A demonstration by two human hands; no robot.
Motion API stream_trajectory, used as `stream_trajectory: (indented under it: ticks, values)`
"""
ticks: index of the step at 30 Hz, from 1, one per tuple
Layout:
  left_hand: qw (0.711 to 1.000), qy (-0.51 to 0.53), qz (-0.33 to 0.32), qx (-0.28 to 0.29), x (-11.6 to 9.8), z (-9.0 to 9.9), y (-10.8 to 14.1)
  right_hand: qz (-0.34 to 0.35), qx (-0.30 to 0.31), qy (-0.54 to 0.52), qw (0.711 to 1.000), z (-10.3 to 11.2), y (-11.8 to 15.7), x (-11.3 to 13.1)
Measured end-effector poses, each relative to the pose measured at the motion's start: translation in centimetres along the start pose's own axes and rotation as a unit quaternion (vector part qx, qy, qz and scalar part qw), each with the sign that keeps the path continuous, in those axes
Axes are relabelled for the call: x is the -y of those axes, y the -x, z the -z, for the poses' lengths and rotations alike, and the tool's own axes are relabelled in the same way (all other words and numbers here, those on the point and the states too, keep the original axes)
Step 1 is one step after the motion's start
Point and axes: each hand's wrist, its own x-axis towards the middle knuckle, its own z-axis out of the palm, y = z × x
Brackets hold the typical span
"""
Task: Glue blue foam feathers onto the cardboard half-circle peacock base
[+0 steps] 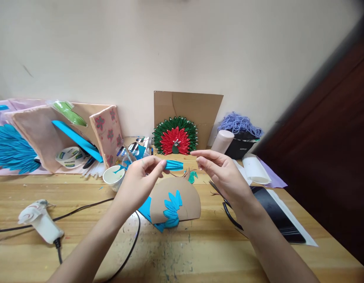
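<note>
Between the thumb and fingers of my left hand (143,173) is a pleated blue paper piece (174,165), its folded end pointing right. My right hand (220,173) is raised just to the right of it, index finger stretched out and apart from the thumb, with nothing visible in it. Below both hands lies a rounded cardboard piece (189,200) on the table. Several blue paper petals (172,206) are fixed on it in a partial fan. More blue paper (145,208) sticks out from under its left side.
A white glue gun (42,222) with a black cable lies at left. Near my left hand stands a paper cup (111,179). Behind are a red and green peacock (176,135) against cardboard (196,106) and a green cutout (192,177). A black tablet (282,220) is at right.
</note>
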Motion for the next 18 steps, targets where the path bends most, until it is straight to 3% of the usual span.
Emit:
stream_trajectory:
  ticks: [9,18]
  values:
    - [0.999,0.026,0.005,-0.021,0.1,1.2,-0.3,0.062,-0.007,-0.032,0.998,2.7,-0.5,1.3]
    - [1.0,-0.004,-0.023,-0.001,-0.3,0.8,0.3,0.001,0.046,0.065,0.997,-0.6,0.4,0.5]
